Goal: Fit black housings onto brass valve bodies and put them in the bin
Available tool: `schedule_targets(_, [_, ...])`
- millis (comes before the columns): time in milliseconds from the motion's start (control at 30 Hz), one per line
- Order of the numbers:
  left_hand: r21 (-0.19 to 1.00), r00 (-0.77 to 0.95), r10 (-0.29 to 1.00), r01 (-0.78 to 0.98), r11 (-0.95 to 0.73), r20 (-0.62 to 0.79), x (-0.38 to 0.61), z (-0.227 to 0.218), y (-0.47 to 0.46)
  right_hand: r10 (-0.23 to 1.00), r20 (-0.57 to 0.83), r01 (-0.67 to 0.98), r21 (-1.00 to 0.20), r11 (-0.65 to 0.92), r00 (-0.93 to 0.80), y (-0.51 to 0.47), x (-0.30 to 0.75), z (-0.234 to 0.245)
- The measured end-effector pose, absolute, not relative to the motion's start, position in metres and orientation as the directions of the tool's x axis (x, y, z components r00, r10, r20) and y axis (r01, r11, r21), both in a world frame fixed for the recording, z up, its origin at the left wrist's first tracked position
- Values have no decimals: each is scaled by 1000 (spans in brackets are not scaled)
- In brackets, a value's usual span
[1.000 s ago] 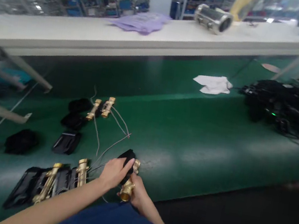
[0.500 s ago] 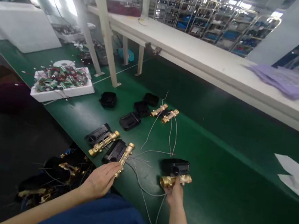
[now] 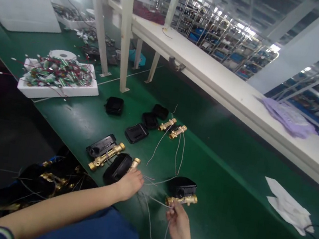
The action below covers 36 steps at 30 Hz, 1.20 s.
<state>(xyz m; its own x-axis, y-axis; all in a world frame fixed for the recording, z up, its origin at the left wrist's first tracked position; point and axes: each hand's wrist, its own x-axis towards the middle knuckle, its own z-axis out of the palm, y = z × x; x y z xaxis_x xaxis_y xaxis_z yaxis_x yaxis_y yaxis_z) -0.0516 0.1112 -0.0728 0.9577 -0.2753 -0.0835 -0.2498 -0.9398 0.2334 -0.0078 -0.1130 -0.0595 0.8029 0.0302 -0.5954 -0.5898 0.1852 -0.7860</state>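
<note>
The left hand [image 3: 130, 183] has closed over the brass meter [image 3: 121, 167] at nine o'clock, while the right hand [image 3: 177, 219], its fingers pinching grey wires [image 3: 149, 198], has let go of the brass valve [image 3: 181, 199].

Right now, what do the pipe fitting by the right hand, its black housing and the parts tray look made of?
Pipe fitting: likely brass, glossy yellow-gold shine. Black housing: probably moulded plastic, dull sheen, rounded edges. Parts tray: looks like white foam, thick matte walls.
</note>
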Motion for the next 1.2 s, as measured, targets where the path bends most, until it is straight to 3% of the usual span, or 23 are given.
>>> schedule_targets(33, [248,949,-309,-284,-926,-65,-54,-67,107,58,-587,-579,-768,275,807,-104,-12,-56])
schedule_targets(100, [262,914,-405,-391,-882,4,-60,-54,97,94,-591,-589,-753,294,801,-89,-18,-50])
schedule_targets(233, [229,835,-523,-549,-803,168,-65,-34,84,199,-660,-673,-740,-1,725,-80,-20,-44])
schedule_targets(367, [277,853,-517,-516,-811,77,-65,-24,86,334,-667,-590,-745,-311,666,-81,-22,-41])
schedule_targets(433, [286,823,-565,-556,-780,58,-67,-23,89,387,-692,-599,-721,-347,609,-75,-26,-37])
schedule_targets(533, [282,780,-606,-622,-730,152,-76,-25,94,405,-784,-736,-602,-310,470,-59,-35,-32])
schedule_targets(700, [385,780,-529,-626,-679,334,-101,-34,109,332,-894,-853,-409,-324,302,-34,-46,-28])
schedule_targets(800, [534,875,-257,-459,-710,411,-108,-43,137,425,-858,-864,-425,-272,288,-30,-44,-25])
schedule_targets(867, [584,945,8,-195,-788,326,-107,-51,166,478,-821,-850,-466,-245,313,-32,-38,-23])
schedule_targets(933, [497,982,140,60,-865,124,-102,-60,196,487,-786,-823,-528,-209,381,-36,-28,-21])
schedule_targets(1033, [325,987,85,125,-937,-135,-93,-73,228,458,-734,-758,-627,-177,501,-43,-13,-12])
schedule_targets(1200, [292,977,7,70,-954,-213,-86,-89,231,389,-645,-645,-749,-151,658,-67,-5,8])
